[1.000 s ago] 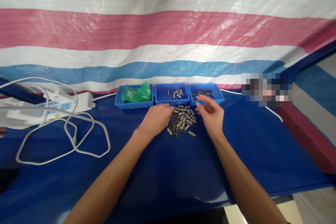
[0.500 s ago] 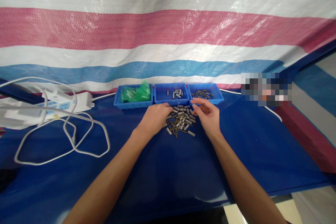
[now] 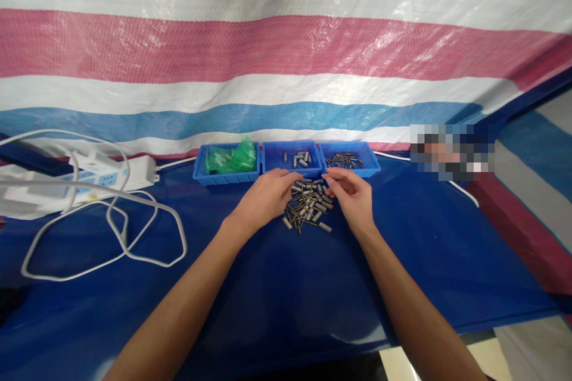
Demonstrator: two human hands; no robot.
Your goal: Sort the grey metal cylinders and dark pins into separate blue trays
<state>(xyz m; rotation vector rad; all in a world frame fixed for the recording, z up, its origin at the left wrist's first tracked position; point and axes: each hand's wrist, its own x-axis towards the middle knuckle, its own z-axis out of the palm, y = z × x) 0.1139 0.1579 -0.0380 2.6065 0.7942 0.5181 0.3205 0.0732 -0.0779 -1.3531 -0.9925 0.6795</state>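
Observation:
Small grey metal cylinders and thin brass-coloured rods lie mixed in a loose pile (image 3: pixel 308 208) on the blue table. My left hand (image 3: pixel 267 196) is at the pile's upper left, its fingers curled together and their tips partly hidden. At the upper right of the pile, my right hand (image 3: pixel 354 195) has thumb and forefinger pinched close together. Anything in either pinch is too small to make out. Just behind the hands, the middle blue bin (image 3: pixel 274 161) holds several grey cylinders (image 3: pixel 302 160). The right blue bin (image 3: pixel 370 158) holds several thin rods (image 3: pixel 344 159).
The left blue bin (image 3: pixel 227 178) holds green plastic bags (image 3: pixel 232 156). Further left are a white power strip (image 3: pixel 111 175) and a looped white cable (image 3: pixel 179 238) on the table. A striped plastic sheet (image 3: pixel 286 50) hangs behind the bins. A blurred-out patch covers the far right.
My left hand has lifted slightly and shifted a little to the right over the pile's edge. My right hand has moved slightly left. The bins look the same.

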